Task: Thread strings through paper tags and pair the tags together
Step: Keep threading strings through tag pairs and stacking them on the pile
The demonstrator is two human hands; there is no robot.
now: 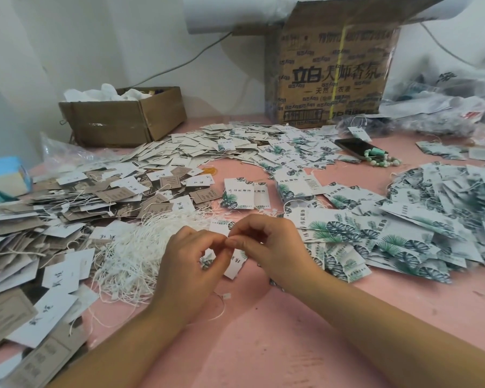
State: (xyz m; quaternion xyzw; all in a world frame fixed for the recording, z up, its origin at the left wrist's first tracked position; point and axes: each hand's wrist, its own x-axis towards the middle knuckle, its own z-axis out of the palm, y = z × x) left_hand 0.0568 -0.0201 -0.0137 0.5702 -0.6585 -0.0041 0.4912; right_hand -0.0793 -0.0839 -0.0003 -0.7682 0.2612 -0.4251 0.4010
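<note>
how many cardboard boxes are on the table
2: a low open box at the back left with white material inside, and a tall printed box at the back, right of centre. More could be hidden outside the frame.

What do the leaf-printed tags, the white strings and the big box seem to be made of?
The leaf-printed tags look like thin matte paper card: flat, crisp edges, printed. The white strings seem to be fine cotton or waxed cord, with small plastic-looking ends; hard to tell. The big box is brown cardboard, printed, with creased flaps.
</note>
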